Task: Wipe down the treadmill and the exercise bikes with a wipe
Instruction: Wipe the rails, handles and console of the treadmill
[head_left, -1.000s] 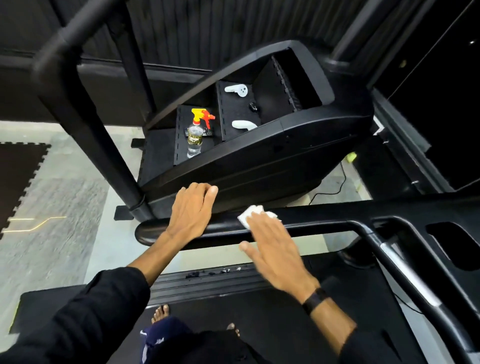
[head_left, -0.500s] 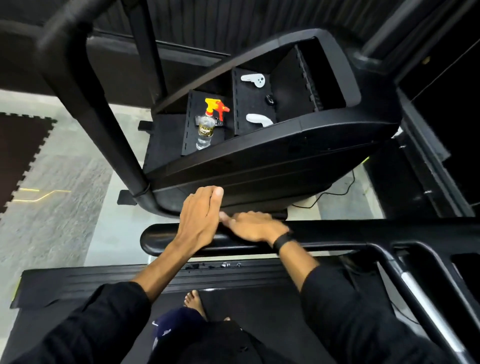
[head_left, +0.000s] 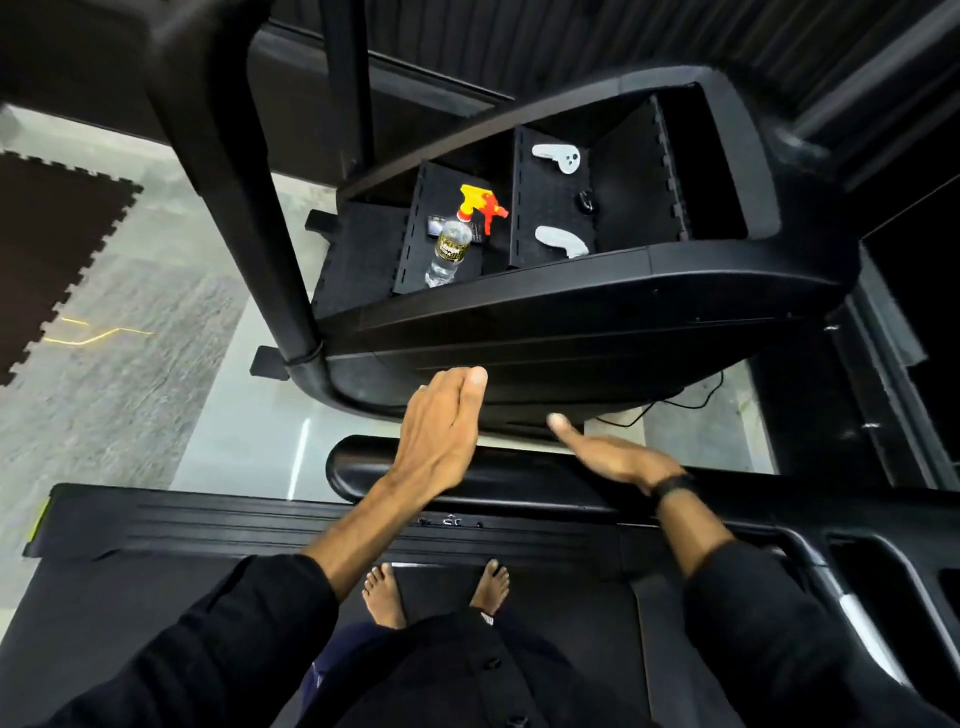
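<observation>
Head view, person standing barefoot on the treadmill (head_left: 218, 525) deck, looking down over its front crossbar (head_left: 519, 480). Far left: dark foam mat (head_left: 57, 249) on grey floor. Black upright post (head_left: 244, 208) runs down from top left to the console base. Console tray (head_left: 597, 301) sits above the hands; its left compartment holds a clear spray bottle (head_left: 451, 248) with yellow-red trigger, lying tilted; the middle compartment holds two white controllers (head_left: 558, 157), one near the back wall, one near the front edge, with a small dark item between them at the right side. Left hand (head_left: 441, 426) reaches forward over the crossbar's left end, wrist on the bar, fingers straight and together, tips touching the console's lower front edge; released, nothing held. Right hand (head_left: 618, 457) lies across the crossbar just right of the left hand, thumb pointing left, blurred; palm faces down on the bar. Wipe not visible, maybe under the right palm, so that hand's grasp can't be told. Black band on the right wrist. Cable on the floor at right behind the console.
</observation>
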